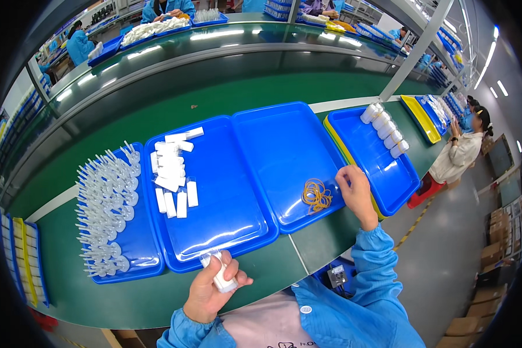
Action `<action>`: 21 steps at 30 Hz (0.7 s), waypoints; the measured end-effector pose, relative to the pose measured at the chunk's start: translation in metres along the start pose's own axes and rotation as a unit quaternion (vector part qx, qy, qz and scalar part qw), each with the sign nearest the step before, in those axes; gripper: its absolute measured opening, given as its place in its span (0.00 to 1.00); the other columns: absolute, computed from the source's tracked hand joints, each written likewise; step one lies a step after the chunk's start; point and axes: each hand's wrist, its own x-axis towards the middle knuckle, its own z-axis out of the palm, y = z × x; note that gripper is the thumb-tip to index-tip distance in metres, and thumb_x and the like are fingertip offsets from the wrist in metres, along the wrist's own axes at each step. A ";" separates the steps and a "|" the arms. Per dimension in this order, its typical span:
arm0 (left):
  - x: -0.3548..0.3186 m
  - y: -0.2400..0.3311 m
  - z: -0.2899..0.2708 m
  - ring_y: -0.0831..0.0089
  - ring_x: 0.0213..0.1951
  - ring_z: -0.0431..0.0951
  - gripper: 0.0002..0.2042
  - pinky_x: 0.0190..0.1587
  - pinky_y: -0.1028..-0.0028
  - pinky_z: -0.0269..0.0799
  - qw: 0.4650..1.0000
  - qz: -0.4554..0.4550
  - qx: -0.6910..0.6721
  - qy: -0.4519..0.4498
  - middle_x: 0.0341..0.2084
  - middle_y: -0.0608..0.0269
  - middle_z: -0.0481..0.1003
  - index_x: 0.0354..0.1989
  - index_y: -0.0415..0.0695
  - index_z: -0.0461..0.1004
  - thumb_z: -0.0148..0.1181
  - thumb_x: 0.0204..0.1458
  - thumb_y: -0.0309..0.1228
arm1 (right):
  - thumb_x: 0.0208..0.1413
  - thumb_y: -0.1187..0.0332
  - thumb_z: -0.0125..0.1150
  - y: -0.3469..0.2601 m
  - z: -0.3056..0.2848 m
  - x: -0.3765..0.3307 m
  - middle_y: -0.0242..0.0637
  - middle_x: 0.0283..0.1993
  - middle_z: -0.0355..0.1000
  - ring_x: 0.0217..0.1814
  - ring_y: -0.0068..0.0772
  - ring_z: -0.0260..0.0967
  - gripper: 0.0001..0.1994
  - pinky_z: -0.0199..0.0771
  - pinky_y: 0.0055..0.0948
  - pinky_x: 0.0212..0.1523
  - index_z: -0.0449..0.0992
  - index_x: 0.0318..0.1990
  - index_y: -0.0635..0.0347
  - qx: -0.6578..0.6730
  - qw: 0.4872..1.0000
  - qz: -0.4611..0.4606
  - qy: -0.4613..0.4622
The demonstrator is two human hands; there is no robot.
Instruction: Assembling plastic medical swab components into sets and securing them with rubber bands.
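My left hand (211,290) is closed around a small bundle of white packets in clear film (224,281), held over the near edge of the bench. My right hand (355,192) hangs over the right side of a blue tray (278,139), its fingers curled in a pinch; whatever they hold is too small to make out. Beside it in that tray lies a loose heap of yellowish rubber bands (316,196). Loose white packets (169,165) are piled at the back left of the neighbouring blue tray (220,217).
At the far left a blue tray holds many clear plastic pieces with thin stems (107,203). On the right, stacked trays carry a row of white bundles (385,130). Behind runs a green conveyor belt (214,87). A seated person (464,145) works further right.
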 end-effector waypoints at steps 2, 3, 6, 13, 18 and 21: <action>-0.001 0.001 -0.004 0.65 0.32 0.74 0.16 0.45 0.58 0.70 1.000 -0.009 -0.011 0.002 0.22 0.67 0.66 0.39 0.48 0.69 0.55 0.57 0.48 | 0.44 0.73 0.65 -0.008 -0.005 0.003 0.36 0.29 0.71 0.33 0.40 0.69 0.03 0.67 0.36 0.35 0.77 0.27 0.59 0.002 1.000 -0.016 -0.011; -0.002 0.000 -0.006 0.65 0.31 0.73 0.16 0.43 0.59 0.70 1.000 -0.014 -0.020 0.002 0.22 0.68 0.66 0.39 0.48 0.69 0.55 0.57 0.48 | 0.43 0.73 0.65 -0.010 -0.007 0.002 0.36 0.29 0.71 0.33 0.40 0.69 0.03 0.68 0.35 0.34 0.77 0.27 0.59 0.001 1.000 -0.022 -0.015; -0.002 0.000 -0.006 0.67 0.28 0.72 0.15 0.38 0.62 0.69 0.999 -0.022 -0.037 0.005 0.23 0.68 0.66 0.40 0.48 0.68 0.54 0.58 0.48 | 0.42 0.73 0.66 0.000 0.002 -0.006 0.37 0.29 0.71 0.33 0.40 0.69 0.04 0.68 0.34 0.35 0.78 0.28 0.59 -0.044 0.993 -0.093 -0.059; -0.002 0.001 -0.009 0.73 0.26 0.65 0.18 0.32 0.69 0.64 1.000 -0.028 -0.004 -0.002 0.22 0.69 0.63 0.44 0.49 0.68 0.56 0.56 0.49 | 0.48 0.76 0.60 -0.006 0.009 -0.007 0.39 0.30 0.71 0.31 0.42 0.69 0.02 0.68 0.37 0.32 0.73 0.29 0.61 -0.010 1.000 0.002 0.003; -0.001 0.002 0.010 0.71 0.25 0.68 0.30 0.28 0.69 0.66 0.984 0.027 0.174 0.039 0.21 0.67 0.65 0.60 0.43 0.60 0.63 0.51 0.41 | 0.52 0.80 0.55 -0.023 0.002 0.000 0.40 0.29 0.70 0.31 0.38 0.69 0.07 0.67 0.32 0.32 0.71 0.40 0.63 0.070 0.991 -0.001 0.114; -0.001 0.002 0.028 0.75 0.25 0.70 0.38 0.27 0.73 0.67 0.948 0.077 0.300 0.076 0.22 0.67 0.68 0.64 0.41 0.56 0.69 0.45 0.35 | 0.52 0.81 0.55 -0.060 -0.001 -0.003 0.39 0.32 0.71 0.34 0.35 0.69 0.11 0.67 0.30 0.35 0.72 0.44 0.63 0.112 0.988 -0.050 0.091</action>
